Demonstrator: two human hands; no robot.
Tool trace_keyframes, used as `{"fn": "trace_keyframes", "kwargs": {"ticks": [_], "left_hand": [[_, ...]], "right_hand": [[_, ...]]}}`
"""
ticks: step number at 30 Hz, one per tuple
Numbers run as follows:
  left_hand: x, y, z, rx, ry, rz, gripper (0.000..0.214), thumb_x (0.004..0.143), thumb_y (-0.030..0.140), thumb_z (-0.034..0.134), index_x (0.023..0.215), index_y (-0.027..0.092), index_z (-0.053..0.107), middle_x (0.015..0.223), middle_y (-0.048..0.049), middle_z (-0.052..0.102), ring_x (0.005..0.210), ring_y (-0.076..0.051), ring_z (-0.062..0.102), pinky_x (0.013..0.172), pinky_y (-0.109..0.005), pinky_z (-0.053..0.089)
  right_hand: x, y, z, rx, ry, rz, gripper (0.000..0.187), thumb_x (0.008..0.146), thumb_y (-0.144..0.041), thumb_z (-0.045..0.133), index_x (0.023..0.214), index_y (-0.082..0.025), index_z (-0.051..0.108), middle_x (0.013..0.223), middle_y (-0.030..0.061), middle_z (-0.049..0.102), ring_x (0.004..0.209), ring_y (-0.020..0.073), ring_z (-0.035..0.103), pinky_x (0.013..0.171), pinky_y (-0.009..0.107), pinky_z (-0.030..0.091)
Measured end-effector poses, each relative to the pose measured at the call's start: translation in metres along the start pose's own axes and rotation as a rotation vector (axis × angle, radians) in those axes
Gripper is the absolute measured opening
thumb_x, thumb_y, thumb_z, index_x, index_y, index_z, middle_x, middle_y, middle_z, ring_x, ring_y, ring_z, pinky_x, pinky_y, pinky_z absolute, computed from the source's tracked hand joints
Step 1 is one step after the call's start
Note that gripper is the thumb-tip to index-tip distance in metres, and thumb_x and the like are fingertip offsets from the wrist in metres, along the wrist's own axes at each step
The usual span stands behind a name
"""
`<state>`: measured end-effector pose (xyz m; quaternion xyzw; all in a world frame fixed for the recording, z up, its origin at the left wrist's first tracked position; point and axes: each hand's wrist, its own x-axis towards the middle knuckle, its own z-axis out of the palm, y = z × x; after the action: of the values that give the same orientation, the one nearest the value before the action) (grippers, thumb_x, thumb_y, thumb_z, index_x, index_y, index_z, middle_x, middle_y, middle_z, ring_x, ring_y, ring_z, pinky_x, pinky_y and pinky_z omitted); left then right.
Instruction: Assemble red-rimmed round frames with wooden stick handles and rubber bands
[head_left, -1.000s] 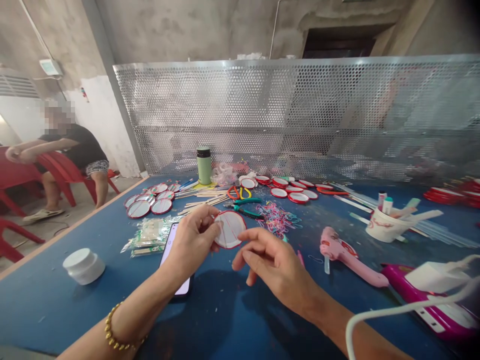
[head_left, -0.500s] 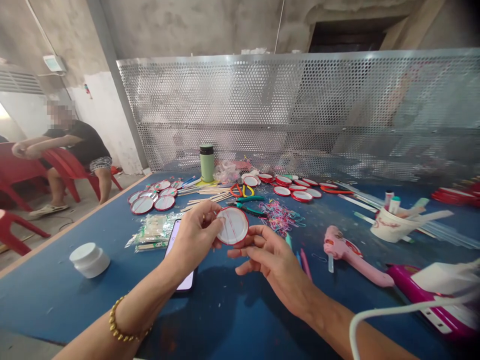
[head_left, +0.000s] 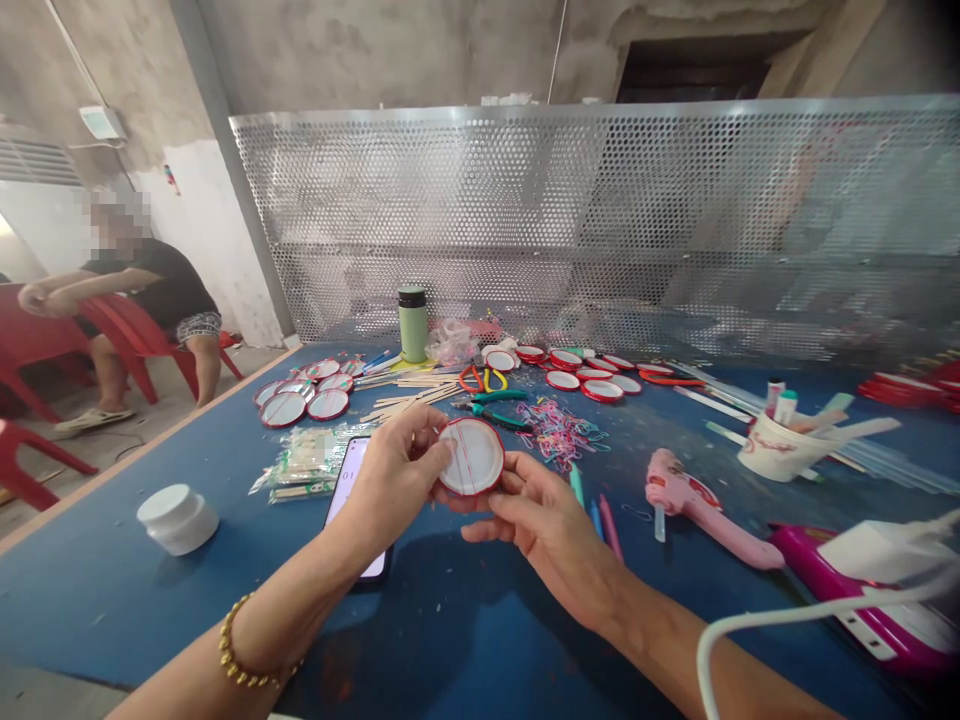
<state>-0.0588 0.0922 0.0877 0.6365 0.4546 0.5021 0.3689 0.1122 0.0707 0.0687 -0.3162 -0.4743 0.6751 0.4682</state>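
My left hand [head_left: 394, 470] pinches the left edge of a round white disc with a red rim [head_left: 471, 457], held upright above the blue table [head_left: 450, 620]. A thin red band crosses the disc's face. My right hand [head_left: 541, 520] reaches in from the right, its fingers touching the disc's lower right edge from beneath. A phone [head_left: 352, 500] lies on the table under my left wrist.
Several red-rimmed discs [head_left: 304, 398] lie at back left and more red-rimmed discs [head_left: 577, 372] at back centre. Wooden sticks [head_left: 409, 395], pliers [head_left: 491, 410], coloured rubber bands [head_left: 559, 432], a pink glue gun [head_left: 694, 505], a white jar [head_left: 178, 518], a green flask [head_left: 412, 325]. A seated person [head_left: 142, 300] at left.
My right hand has risen from hovering below the disc to touching its lower edge. The disc has stayed in my left hand, shifting slightly.
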Motion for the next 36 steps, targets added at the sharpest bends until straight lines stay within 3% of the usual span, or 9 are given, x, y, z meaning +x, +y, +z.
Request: {"fn": "trace_keyframes", "kwargs": {"ticks": [7, 12, 16, 19, 22, 24, 32, 36], "left_hand": [[-0.002, 0.004, 0.0, -0.027, -0.119, -0.032, 0.01, 0.083, 0.028, 0.058, 0.086, 0.019, 0.057, 0.053, 0.0061, 0.053, 0.04, -0.011, 0.054, 0.039, -0.021, 0.041], [-0.003, 0.005, 0.001, -0.051, -0.188, -0.063, 0.012, 0.084, 0.029, 0.059, 0.085, 0.018, 0.055, 0.053, 0.0065, 0.052, 0.039, -0.011, 0.055, 0.038, -0.02, 0.041], [-0.005, 0.003, 0.002, -0.161, -0.247, -0.104, 0.016, 0.085, 0.032, 0.06, 0.086, 0.018, 0.053, 0.053, 0.0057, 0.055, 0.04, -0.011, 0.056, 0.04, -0.02, 0.044], [-0.006, 0.003, 0.003, -0.182, -0.279, -0.122, 0.017, 0.085, 0.033, 0.06, 0.087, 0.017, 0.054, 0.055, 0.0047, 0.057, 0.041, -0.011, 0.057, 0.04, -0.02, 0.045], [-0.006, 0.003, 0.005, -0.124, -0.284, -0.135, 0.019, 0.086, 0.034, 0.06, 0.088, 0.016, 0.055, 0.054, 0.0035, 0.057, 0.041, -0.012, 0.057, 0.039, -0.02, 0.043], [-0.006, 0.004, 0.006, -0.079, -0.289, -0.147, 0.02, 0.086, 0.035, 0.059, 0.09, 0.015, 0.058, 0.054, 0.0028, 0.057, 0.041, -0.012, 0.056, 0.039, -0.019, 0.042], [-0.007, 0.012, 0.005, -0.05, -0.427, -0.177, 0.03, 0.087, 0.035, 0.053, 0.103, 0.013, 0.066, 0.068, -0.004, 0.066, 0.052, -0.012, 0.059, 0.042, -0.018, 0.043], [-0.006, 0.008, 0.005, -0.069, -0.49, -0.289, 0.029, 0.085, 0.04, 0.053, 0.09, 0.012, 0.062, 0.064, -0.0048, 0.064, 0.049, -0.015, 0.062, 0.04, -0.02, 0.046]], "right_hand": [[0.003, -0.002, -0.002, 0.067, 0.014, 0.005, 0.033, 0.074, -0.016, 0.068, 0.105, -0.016, 0.061, 0.105, 0.0067, 0.07, 0.091, 0.0197, 0.068, 0.078, 0.035, 0.057], [0.003, -0.005, -0.005, 0.1, -0.002, 0.071, 0.031, 0.067, -0.014, 0.067, 0.098, -0.018, 0.064, 0.096, 0.0042, 0.069, 0.078, 0.0174, 0.066, 0.066, 0.033, 0.058], [0.004, -0.007, -0.01, 0.053, 0.041, 0.02, 0.031, 0.063, -0.011, 0.063, 0.093, -0.018, 0.066, 0.084, 0.0021, 0.068, 0.068, 0.0141, 0.061, 0.054, 0.025, 0.053], [0.005, -0.01, -0.016, 0.006, 0.092, -0.032, 0.019, 0.072, -0.019, 0.063, 0.091, -0.017, 0.066, 0.075, 0.0005, 0.065, 0.057, 0.0105, 0.057, 0.045, 0.02, 0.047], [0.003, -0.013, -0.017, -0.116, 0.083, -0.033, 0.028, 0.086, -0.043, 0.06, 0.098, -0.018, 0.064, 0.066, -0.0017, 0.06, 0.046, 0.01, 0.052, 0.034, 0.019, 0.041], [0.001, -0.014, -0.016, -0.261, 0.08, -0.022, 0.039, 0.087, -0.053, 0.059, 0.102, -0.017, 0.062, 0.058, -0.004, 0.057, 0.039, 0.009, 0.05, 0.03, 0.018, 0.039], [0.001, -0.006, -0.015, -0.537, 0.151, -0.056, 0.036, 0.085, -0.051, 0.059, 0.098, -0.017, 0.06, 0.056, -0.0056, 0.056, 0.038, 0.0107, 0.054, 0.03, 0.019, 0.043], [0.001, -0.005, -0.017, -0.653, 0.148, -0.096, 0.029, 0.09, -0.046, 0.053, 0.098, -0.018, 0.06, 0.06, -0.0042, 0.057, 0.039, 0.0101, 0.054, 0.03, 0.018, 0.041]]}}
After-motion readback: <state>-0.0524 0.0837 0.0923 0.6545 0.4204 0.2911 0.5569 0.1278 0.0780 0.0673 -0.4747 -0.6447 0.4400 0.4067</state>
